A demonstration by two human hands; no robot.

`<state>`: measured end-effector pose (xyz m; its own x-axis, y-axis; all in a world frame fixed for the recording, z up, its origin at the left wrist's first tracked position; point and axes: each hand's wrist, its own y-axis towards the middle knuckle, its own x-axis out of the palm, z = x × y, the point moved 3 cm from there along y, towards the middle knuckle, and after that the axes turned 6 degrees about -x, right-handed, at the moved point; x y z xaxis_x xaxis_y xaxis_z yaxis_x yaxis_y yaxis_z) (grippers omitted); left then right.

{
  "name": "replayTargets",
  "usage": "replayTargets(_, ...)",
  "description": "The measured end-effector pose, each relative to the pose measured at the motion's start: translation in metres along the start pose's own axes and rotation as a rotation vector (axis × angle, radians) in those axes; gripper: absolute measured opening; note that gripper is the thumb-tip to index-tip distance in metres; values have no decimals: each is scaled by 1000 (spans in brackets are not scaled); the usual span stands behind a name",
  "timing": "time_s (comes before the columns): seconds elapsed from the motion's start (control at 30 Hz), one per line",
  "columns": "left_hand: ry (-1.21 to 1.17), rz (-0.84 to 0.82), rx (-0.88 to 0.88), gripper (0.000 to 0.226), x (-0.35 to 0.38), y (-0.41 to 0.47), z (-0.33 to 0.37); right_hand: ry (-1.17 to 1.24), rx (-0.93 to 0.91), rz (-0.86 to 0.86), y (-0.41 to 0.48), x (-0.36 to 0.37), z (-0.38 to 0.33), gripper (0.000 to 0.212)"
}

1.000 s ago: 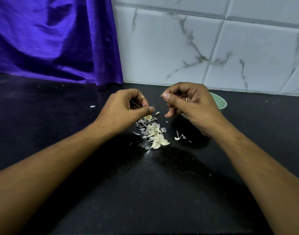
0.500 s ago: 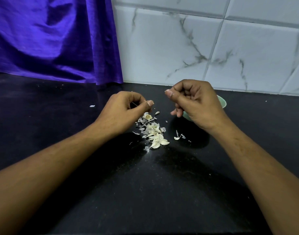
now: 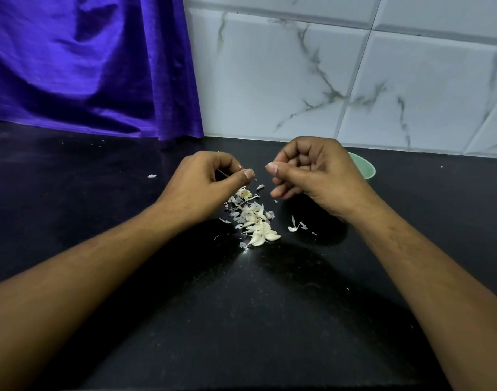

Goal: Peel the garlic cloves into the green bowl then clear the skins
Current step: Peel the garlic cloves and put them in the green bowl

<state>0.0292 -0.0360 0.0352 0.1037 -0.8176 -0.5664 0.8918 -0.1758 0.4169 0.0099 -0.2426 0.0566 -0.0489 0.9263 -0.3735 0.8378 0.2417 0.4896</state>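
Note:
My left hand (image 3: pixel 208 183) hovers over the counter and pinches a small garlic clove (image 3: pixel 222 174) between thumb and fingers; only a thin sliver of it shows. My right hand (image 3: pixel 312 173) is close beside it with fingers curled and thumb against the index finger. Nothing shows inside its grip. Below and between the hands lies a pile of garlic cloves and skins (image 3: pixel 255 222). The green bowl (image 3: pixel 367 169) stands behind my right hand, mostly hidden by it; what is inside it is hidden.
A few loose skins (image 3: pixel 296 225) lie right of the pile, and one flake (image 3: pixel 152 176) lies far left on the black counter (image 3: pixel 241 320). A purple cloth (image 3: pixel 86 66) hangs at the back left. A marbled tile wall (image 3: pixel 354 80) closes the back.
My right hand lifted away from the left, then came back down so the two thumbs nearly meet. My left hand dropped slightly toward the pile, still pinching the clove.

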Motion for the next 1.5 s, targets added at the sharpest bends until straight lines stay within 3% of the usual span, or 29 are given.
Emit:
replayTargets(0.27, -1, -6, 1, 26, 0, 1, -1, -68, -9, -71, 0, 7, 3, 9)
replayTargets(0.47, 17, -5, -1, 26, 0, 1, -1, -36, -25, 1, -1, 2, -4, 6)
replayTargets(0.6, 20, -7, -3, 27, 1, 1, -2, -101, -92, 95, -1, -6, -8, 17)
replayTargets(0.73, 22, -11, -5, 27, 1, 1, -2, -128, -112, 55, 1, -4, -2, 7)
replayTargets(0.83, 20, -10, -9, 27, 1, 1, -3, -131, -104, 23, 1, -1, 1, 14)
replayTargets(1.0, 12, -16, -12, 26, 1, 0, -3, -101, -98, 74, 0, -6, -5, 7)
replayTargets(1.23, -1, -28, -14, 25, 2, 0, -1, -318, -186, 196, 3, -19, -5, 11)
replayTargets(1.5, 2, -36, -3, 24, 1, -2, 1, -543, 2, 353, 7, -54, 14, 16)
